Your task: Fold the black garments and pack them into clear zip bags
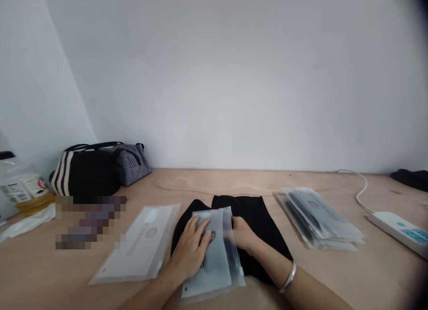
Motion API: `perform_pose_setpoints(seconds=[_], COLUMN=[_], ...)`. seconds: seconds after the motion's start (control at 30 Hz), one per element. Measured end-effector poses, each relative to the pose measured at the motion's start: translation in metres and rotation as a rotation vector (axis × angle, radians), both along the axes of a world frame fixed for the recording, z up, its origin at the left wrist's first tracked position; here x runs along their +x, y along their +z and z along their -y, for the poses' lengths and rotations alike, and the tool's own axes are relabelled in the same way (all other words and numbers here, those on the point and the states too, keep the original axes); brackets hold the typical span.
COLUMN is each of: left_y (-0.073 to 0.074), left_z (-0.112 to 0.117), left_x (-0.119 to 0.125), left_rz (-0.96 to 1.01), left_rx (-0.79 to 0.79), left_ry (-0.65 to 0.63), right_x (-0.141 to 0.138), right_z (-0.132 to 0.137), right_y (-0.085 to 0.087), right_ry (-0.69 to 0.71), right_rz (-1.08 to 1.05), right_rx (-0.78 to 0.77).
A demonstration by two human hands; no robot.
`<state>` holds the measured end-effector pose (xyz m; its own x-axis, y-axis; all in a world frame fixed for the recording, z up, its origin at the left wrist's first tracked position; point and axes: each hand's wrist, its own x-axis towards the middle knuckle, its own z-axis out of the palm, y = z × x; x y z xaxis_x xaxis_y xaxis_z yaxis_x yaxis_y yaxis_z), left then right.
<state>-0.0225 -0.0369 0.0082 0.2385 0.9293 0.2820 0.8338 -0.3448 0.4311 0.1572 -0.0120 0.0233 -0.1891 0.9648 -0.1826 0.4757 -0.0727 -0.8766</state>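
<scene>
My left hand (190, 250) lies flat, fingers spread, on a frosted zip bag (214, 256) that holds something dark. That bag rests on a black garment (257, 221) spread on the wooden table (334, 274). My right hand (242, 234) is at the bag's right edge, its fingers curled and partly tucked inside the bag's opening; a silver bangle sits on that wrist. What the right fingers hold, if anything, is hidden by the bag.
A stack of empty frosted bags (140, 245) lies to the left, a pile of filled bags (319, 218) to the right. A striped handbag (96, 167) stands at the back left, a bottle (23, 187) at the far left, a white power strip (399, 227) with its cable at the right.
</scene>
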Motion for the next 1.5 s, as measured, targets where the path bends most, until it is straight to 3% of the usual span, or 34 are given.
perform_pose_setpoints(seconds=[0.17,0.33,0.5,0.6,0.67,0.77,0.83,0.97,1.1,1.23,1.33,1.4,1.5], left_y=[-0.002,0.000,-0.001,-0.004,-0.005,-0.003,0.000,0.017,0.048,0.070,0.062,0.051,0.039], left_z=[0.003,0.005,0.005,0.003,0.001,-0.002,-0.005,-0.010,-0.016,-0.023,-0.027,-0.028,-0.023], left_x=[0.002,0.006,0.004,0.003,0.002,0.000,-0.003,-0.013,-0.047,-0.115,-0.170,-0.193,-0.183], left_rz=[-0.073,-0.059,-0.025,0.004,0.035,0.101,0.163,0.330,0.520,0.499,0.379,0.249,-0.056], left_rx=[-0.017,-0.037,0.024,0.065,0.075,0.065,0.052,-0.104,-0.214,-0.110,-0.076,-0.066,0.060], left_ry=[0.023,0.053,0.056,0.059,0.068,0.104,0.122,0.085,0.097,0.199,0.244,0.281,0.363], right_x=[0.052,0.096,0.106,0.097,0.087,0.074,0.070,0.071,0.072,0.070,0.070,0.069,0.069], right_z=[-0.004,-0.023,-0.049,-0.048,-0.039,-0.022,-0.015,-0.012,-0.014,-0.013,-0.013,-0.012,-0.013], right_y=[-0.002,0.009,0.012,0.015,0.017,0.017,0.012,-0.003,-0.009,-0.009,-0.010,-0.011,-0.010], right_ry=[-0.332,-0.388,-0.452,-0.511,-0.468,-0.181,-0.012,0.090,0.089,0.070,0.068,0.060,0.060], right_rz=[0.180,0.244,0.357,0.445,0.545,0.733,0.828,0.943,0.970,0.978,0.979,0.979,0.978], right_rx=[0.226,0.259,0.302,0.366,0.468,0.619,0.601,0.493,0.513,0.524,0.535,0.548,0.553])
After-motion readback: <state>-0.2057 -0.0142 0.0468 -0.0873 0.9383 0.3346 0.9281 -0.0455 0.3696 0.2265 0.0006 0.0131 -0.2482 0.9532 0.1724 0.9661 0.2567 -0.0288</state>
